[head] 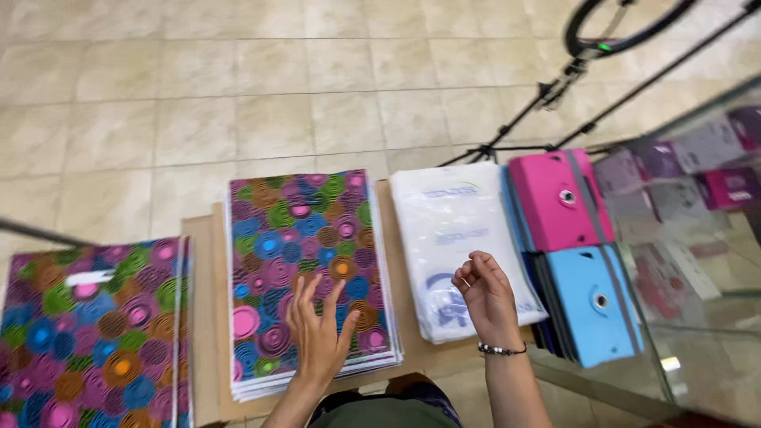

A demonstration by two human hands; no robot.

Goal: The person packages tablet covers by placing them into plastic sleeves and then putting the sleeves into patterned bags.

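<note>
Fingers of the left hand [319, 333] are spread flat and press on the stack of colourful circle-patterned plastic bags [305, 269], near its lower edge; they grasp nothing. The right hand [485, 297] hovers just right of this stack, over the pile of white plastic bags [456, 238], fingers loosely curled and empty. The patterned bags look thin, light and slippery, so the top one would probably slide; a pinch at a corner or edge seems the best hold. Left of the stack lies a second patterned pile [91, 333]. Far right of it stand pink [555, 198] and blue tablet cases [590, 301] beside a glass counter [697, 238]. The stack rests on a brown cardboard surface [202, 317], over a beige tiled floor [198, 103], with a black tripod [555, 95] behind.
</note>
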